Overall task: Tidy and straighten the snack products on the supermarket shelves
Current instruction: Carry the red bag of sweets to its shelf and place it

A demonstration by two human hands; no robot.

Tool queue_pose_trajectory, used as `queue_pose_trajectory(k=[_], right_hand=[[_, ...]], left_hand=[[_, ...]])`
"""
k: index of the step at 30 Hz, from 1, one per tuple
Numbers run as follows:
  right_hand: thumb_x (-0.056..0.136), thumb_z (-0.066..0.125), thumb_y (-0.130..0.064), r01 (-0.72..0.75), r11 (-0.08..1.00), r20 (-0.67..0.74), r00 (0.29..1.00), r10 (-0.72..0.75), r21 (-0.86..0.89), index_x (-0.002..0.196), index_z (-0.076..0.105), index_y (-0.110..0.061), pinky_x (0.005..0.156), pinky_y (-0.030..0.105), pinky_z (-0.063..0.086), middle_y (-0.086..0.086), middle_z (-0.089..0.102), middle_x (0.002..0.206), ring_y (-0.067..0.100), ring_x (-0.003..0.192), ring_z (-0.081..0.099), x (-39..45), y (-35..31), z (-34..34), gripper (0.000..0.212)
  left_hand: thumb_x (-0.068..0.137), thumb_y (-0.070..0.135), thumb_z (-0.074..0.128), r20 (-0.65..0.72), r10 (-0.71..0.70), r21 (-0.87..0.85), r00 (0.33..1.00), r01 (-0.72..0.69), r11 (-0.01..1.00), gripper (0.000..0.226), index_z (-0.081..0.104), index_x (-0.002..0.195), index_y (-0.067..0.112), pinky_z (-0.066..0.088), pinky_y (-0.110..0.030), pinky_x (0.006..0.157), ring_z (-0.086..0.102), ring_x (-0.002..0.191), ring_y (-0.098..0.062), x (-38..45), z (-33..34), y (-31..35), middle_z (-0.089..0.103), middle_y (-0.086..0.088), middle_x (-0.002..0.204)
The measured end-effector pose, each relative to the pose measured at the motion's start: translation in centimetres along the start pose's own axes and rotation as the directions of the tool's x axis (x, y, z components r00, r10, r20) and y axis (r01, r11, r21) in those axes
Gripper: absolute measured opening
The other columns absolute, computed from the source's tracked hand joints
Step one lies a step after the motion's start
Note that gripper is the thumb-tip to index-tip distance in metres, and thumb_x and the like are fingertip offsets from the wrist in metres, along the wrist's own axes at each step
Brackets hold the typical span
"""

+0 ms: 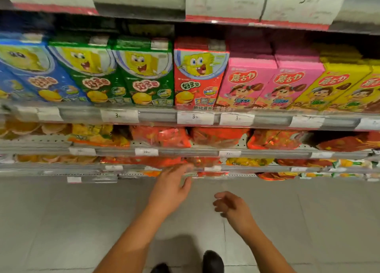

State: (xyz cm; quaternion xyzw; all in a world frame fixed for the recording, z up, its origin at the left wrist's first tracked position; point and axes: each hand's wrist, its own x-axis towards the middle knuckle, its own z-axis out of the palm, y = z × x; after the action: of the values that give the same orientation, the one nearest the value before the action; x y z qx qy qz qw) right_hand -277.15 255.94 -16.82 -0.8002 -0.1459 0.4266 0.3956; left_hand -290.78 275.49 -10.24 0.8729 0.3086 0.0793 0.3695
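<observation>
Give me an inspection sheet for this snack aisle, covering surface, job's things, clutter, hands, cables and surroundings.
Surface: shelf rail with price tags.
Job's things: blue box, two green boxes, red box, pink boxes and yellow boxes upright in a row; red snack bags below.
Clutter: nothing seen.
Hands: left hand reaches to a low shelf, holding nothing; right hand loosely curled, holding nothing.
Cables: nothing seen.
Surroundings: grey tiled floor, dark shoes.

The red box [198, 75] reads "好多鱼". The pink boxes [246, 81] and yellow boxes [333, 83] read "蘑古力". Price tags [195, 117] below them show "3"; a lower tag [146, 152] shows "19".
</observation>
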Motion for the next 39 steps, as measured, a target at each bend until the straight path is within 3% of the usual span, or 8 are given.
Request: queue_pose_trajectory(k=[8,11,16,21,25,30,34,39], right_hand=[[0.098,0.061,-0.005,0.144,0.989,0.014,0.989,-0.144,0.025,0.108,0.07,-0.017,0.082,0.035,0.058,0.004,0.077,0.096,0.019,0.088,0.074,7.8,5.9,3.7,0.018],[0.1,0.059,-0.009,0.187,0.977,-0.005,0.982,-0.187,0.106,0.108,0.071,-0.013,0.085,0.04,0.059,0.009,0.076,0.1,0.026,0.092,0.074,12.3,7.4,5.1,0.014],[0.096,0.068,-0.015,0.415,0.896,-0.116,0.909,-0.4,0.16,0.113,0.069,-0.015,0.083,0.036,0.057,0.014,0.075,0.109,0.029,0.101,0.072,19.5,8.4,8.3,0.017],[0.094,0.071,-0.02,0.666,0.745,-0.105,0.744,-0.659,0.042,0.132,0.06,-0.016,0.089,0.026,0.057,-0.002,0.072,0.12,0.009,0.106,0.069,24.2,6.2,14.3,0.039],[0.094,0.066,-0.041,0.671,0.691,-0.176,0.671,-0.72,-0.271,0.112,0.068,-0.027,0.082,0.035,0.053,-0.007,0.074,0.098,0.012,0.09,0.068,25.2,5.0,16.7,0.023],[0.096,0.054,-0.057,0.509,0.714,-0.221,0.718,-0.66,-0.48,0.085,0.061,-0.01,0.072,0.045,0.051,0.011,0.07,0.082,0.037,0.083,0.065,26.3,3.0,16.5,0.049],[0.098,0.056,-0.052,0.392,0.796,-0.322,0.762,-0.562,-0.461,0.075,0.049,-0.01,0.071,0.043,0.045,0.021,0.067,0.085,0.042,0.088,0.063,27.7,1.9,17.6,0.049],[0.093,0.063,-0.052,0.363,0.874,-0.309,0.833,-0.46,-0.322,0.082,0.06,-0.004,0.079,0.048,0.055,0.018,0.071,0.083,0.039,0.085,0.068,28.8,1.0,17.6,0.05]], left_hand=[[0.089,0.028,0.059,-0.09,-0.239,-0.126,0.967,0.227,0.966,0.028,0.074,0.112,0.026,0.046,-0.013,0.084,0.071,0.092,-0.011,-0.3,8.5,-16.5,0.075,0.011,0.103],[0.09,0.038,0.052,-0.241,-0.238,-0.133,0.941,0.211,0.969,0.034,0.072,0.116,0.026,0.053,-0.029,0.084,0.072,0.097,-0.023,1.8,11.1,-21.2,0.075,0.003,0.108],[0.09,0.022,0.066,-0.635,-0.154,-0.115,0.757,0.104,0.988,0.036,0.061,0.126,0.021,0.042,-0.029,0.092,0.06,0.11,-0.022,4.7,14.5,-25.8,0.062,-0.002,0.124],[0.083,0.033,0.081,-0.799,-0.135,-0.212,0.586,-0.063,0.975,0.06,0.05,0.13,0.013,0.046,-0.039,0.104,0.053,0.118,-0.023,7.2,16.5,-28.8,0.049,-0.007,0.13],[0.082,0.045,0.08,-0.743,-0.266,-0.337,0.614,0.0,0.942,0.071,0.043,0.138,0.021,0.051,-0.044,0.1,0.054,0.124,-0.018,8.0,16.5,-28.6,0.046,0.004,0.139],[0.086,0.048,0.075,-0.734,-0.252,-0.293,0.631,0.041,0.955,0.073,0.042,0.145,0.019,0.051,-0.041,0.1,0.055,0.128,-0.022,8.8,15.7,-27.5,0.05,-0.001,0.144],[0.084,0.056,0.072,-0.73,-0.238,-0.242,0.64,0.083,0.967,0.084,0.039,0.147,0.012,0.046,-0.042,0.103,0.051,0.131,-0.026,10.6,15.3,-28.2,0.047,-0.006,0.146],[0.071,0.073,0.074,-0.6,-0.34,-0.41,0.725,0.086,0.908,0.099,0.039,0.143,0.015,0.038,-0.047,0.116,0.043,0.137,-0.025,12.1,14.4,-30.7,0.047,-0.007,0.145]])
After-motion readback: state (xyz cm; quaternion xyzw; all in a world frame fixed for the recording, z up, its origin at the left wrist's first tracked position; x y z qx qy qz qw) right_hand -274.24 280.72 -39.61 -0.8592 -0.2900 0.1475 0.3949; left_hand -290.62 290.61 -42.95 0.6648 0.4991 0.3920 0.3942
